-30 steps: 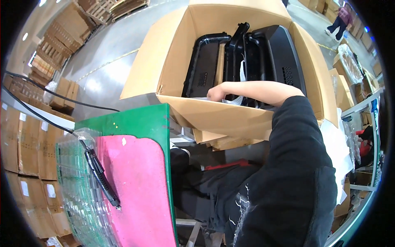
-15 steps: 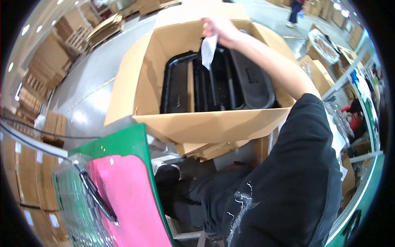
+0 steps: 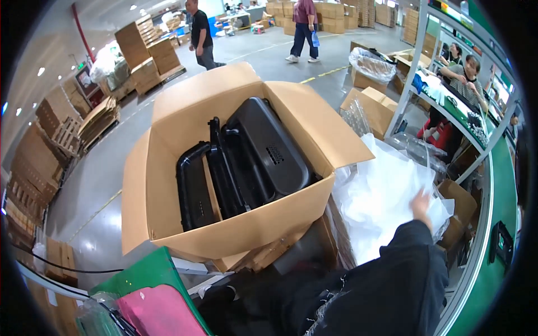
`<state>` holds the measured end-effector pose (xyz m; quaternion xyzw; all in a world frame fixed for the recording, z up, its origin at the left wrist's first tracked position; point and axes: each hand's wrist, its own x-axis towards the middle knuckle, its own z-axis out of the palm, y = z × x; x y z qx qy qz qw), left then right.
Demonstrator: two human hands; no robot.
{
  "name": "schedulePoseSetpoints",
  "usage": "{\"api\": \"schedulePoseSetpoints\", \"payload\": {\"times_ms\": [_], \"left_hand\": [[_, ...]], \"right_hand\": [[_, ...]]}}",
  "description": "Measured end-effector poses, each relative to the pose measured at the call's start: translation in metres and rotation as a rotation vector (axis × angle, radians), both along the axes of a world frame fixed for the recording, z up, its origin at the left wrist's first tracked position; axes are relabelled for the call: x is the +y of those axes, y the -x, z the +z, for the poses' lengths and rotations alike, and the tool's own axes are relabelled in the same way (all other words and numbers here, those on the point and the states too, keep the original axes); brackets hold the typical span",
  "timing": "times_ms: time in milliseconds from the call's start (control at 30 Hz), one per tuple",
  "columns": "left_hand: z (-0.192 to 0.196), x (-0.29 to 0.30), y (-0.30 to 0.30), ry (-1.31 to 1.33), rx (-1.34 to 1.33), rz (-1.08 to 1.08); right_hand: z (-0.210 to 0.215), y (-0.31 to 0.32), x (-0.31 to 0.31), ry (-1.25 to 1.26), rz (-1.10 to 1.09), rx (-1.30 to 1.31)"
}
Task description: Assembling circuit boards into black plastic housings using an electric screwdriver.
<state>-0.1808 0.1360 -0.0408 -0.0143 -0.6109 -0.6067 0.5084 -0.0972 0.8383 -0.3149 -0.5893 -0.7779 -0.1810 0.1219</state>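
Note:
My right hand (image 3: 420, 205) is at the right, over a loose heap of white translucent sheets (image 3: 381, 190). Its fingers look slightly blurred and stretched out against the sheets, with nothing visibly gripped. A large open cardboard box (image 3: 246, 221) stands to the left of that heap, flaps folded outward. Inside it lie black moulded plastic parts: a broad panel (image 3: 274, 148) with a small grille, a long narrow piece (image 3: 227, 182) and a flat part with rounded corners (image 3: 193, 193). No part of my left hand shows.
A green board (image 3: 148, 277) with a pink sheet (image 3: 159, 313) lies at lower left. Metal shelving (image 3: 403, 106) and a green bench (image 3: 501, 185) run along the right, where people sit. Two people (image 3: 200, 36) walk beyond the box. Stacked cardboard stands farther left.
My right hand has moved from above the box to the white heap at the right. The white piece that hung from it is no longer seen in it. My view has turned right.

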Motion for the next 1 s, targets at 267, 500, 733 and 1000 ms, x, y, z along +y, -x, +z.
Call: {"api": "schedulePoseSetpoints", "payload": {"times_ms": [267, 500, 733, 1000], "left_hand": [[0.032, -0.022, -0.011, 0.329, -0.367, -0.034], [-0.008, -0.035, -0.043, 0.186, -0.334, 0.062], [-0.053, -0.067, -0.07, 0.107, -0.245, 0.262], [-0.055, -0.044, -0.108, 0.05, 0.091, 0.545]], "right_hand": [[-0.064, 0.015, -0.068, 0.332, 0.175, -0.474], [0.125, 0.183, 0.071, 0.798, 0.22, -0.952], [0.323, 0.38, -0.19, 0.335, 1.166, 0.51], [0.218, 0.512, -0.408, 0.547, 1.499, -0.095]]}}
